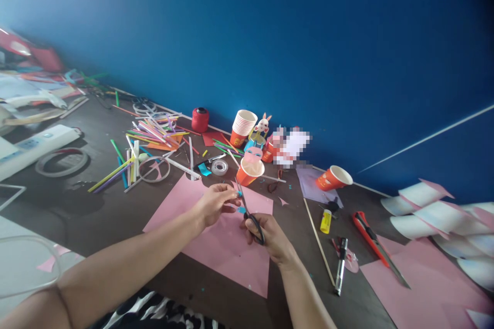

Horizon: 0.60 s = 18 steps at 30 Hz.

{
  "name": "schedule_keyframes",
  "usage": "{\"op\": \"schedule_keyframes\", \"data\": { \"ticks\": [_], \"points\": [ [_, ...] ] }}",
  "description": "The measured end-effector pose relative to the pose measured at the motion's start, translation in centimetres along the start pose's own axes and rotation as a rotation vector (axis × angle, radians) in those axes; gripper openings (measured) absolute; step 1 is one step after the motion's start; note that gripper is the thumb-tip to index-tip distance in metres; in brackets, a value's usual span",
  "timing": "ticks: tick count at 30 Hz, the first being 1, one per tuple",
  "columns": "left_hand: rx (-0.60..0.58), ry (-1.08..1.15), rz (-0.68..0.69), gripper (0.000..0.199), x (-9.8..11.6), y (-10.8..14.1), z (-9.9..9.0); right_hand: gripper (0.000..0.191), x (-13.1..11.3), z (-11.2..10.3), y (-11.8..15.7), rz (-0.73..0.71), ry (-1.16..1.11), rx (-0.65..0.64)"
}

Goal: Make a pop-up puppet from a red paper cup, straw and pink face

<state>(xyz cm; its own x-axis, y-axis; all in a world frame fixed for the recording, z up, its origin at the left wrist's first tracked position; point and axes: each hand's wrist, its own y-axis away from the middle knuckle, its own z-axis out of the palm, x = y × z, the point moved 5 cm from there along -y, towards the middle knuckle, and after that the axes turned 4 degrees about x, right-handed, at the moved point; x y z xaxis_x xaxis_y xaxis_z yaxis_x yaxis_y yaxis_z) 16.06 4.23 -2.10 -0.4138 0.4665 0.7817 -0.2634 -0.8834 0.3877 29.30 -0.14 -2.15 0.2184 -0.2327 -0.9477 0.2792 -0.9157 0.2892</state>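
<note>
My left hand (219, 202) pinches a small blue paper piece (240, 194) between thumb and finger. My right hand (268, 236) is wrapped round the black handles of a pair of scissors (242, 196), whose blades point up beside the blue piece. Whether the blades touch it I cannot tell. Both hands are over a pink paper sheet (227, 252) on the dark table. Another blue scrap (241, 209) shows between the hands. Just beyond them stands an orange paper cup (250, 172) with a pink paper face on it.
Behind stand stacked cups (243, 126) and a red thread spool (200, 120). Clear tape (219, 166) and many coloured strips (154, 133) lie left. On the right are a tipped cup (334, 178), a yellow glue bottle (325, 221), a marker (341, 267) and a red utility knife (372, 241), blade out.
</note>
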Motion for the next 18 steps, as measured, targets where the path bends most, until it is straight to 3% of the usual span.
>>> {"op": "schedule_keyframes", "data": {
  "ticks": [18],
  "points": [
    [0.003,-0.009,0.007,0.018,-0.03,-0.07,-0.13,0.038,0.15,-0.08,-0.04,0.012,0.003,0.028]
  ]
}}
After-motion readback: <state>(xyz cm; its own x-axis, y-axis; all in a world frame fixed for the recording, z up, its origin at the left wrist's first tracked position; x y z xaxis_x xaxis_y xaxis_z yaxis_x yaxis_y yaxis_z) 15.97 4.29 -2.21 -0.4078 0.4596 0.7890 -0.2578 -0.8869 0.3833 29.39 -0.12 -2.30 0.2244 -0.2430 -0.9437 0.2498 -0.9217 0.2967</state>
